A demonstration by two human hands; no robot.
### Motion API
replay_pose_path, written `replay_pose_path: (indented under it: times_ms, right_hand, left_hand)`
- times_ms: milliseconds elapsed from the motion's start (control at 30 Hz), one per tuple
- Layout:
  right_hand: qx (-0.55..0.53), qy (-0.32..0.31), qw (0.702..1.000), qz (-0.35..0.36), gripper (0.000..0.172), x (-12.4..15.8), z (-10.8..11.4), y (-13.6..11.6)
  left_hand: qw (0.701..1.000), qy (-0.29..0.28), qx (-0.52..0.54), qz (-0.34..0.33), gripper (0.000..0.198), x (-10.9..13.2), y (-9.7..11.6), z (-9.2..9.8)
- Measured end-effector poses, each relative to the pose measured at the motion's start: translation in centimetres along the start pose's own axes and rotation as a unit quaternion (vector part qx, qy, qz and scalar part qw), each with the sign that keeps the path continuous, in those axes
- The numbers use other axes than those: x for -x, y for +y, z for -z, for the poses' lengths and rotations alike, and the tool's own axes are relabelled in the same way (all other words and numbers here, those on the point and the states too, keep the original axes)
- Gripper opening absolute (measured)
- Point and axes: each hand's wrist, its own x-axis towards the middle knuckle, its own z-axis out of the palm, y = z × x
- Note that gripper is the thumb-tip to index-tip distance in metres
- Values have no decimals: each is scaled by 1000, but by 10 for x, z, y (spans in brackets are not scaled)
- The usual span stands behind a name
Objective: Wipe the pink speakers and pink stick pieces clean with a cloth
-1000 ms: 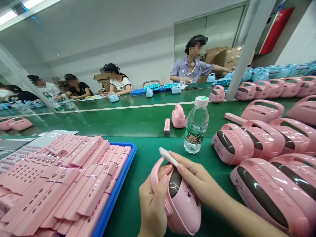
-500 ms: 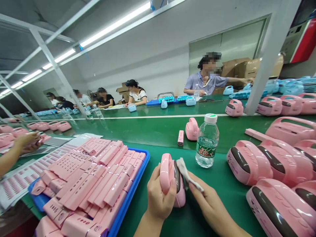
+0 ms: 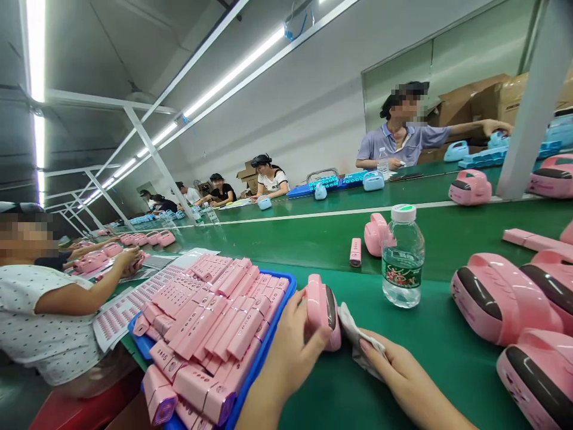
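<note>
My left hand [image 3: 290, 343] grips a pink toy case [image 3: 323, 309] standing on edge on the green table [image 3: 349, 388], thumb across its dark front panel. My right hand [image 3: 396, 365] rests just right of it, fingers pinching a small white cloth [image 3: 356, 334] against the table beside the case. Both forearms enter from the bottom edge.
A blue tray [image 3: 264, 352] piled with pink panels sits at my left. A water bottle [image 3: 403, 257], a pink case and a small pink part stand behind. Finished pink cases [image 3: 501, 295] crowd the right. A co-worker sits at far left; others work across the belt.
The view has swung left and up, bringing a seated co-worker into sight. My right hand with the cloth dropped from the case's front to the table beside it.
</note>
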Motion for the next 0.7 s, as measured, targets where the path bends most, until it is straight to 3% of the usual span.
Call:
replay_pose_path:
  times_ms: [100,167,233,333,500,600,700]
  right_hand:
    - [-6,-3,1000,-4,44,1,0,-2]
    - [-13,-3,1000,-9,45,1,-1,-2]
    - [-22,-1,1000,-13,45,2,-2,-3]
    - [-42,2,999,-19,44,2,-2,-2]
    - [-110,21,993,-47,39,2,-4,-4]
    - [-177,47,979,-90,44,0,-5,-7]
    - [-238,89,958,-131,48,0,-4,-15]
  left_hand:
    - [990,27,-114,76,48,4,-7,28]
    - [957,53,-242,153,46,6,-13,42]
    - [919,57,-328,210,42,7,-19,51]
    - [898,60,-365,239,34,9,-23,53]
    - [908,57,-331,251,32,6,-30,47]
    - [933,52,-251,254,39,6,-32,46]
    - [960,45,-129,244,47,14,-18,46]
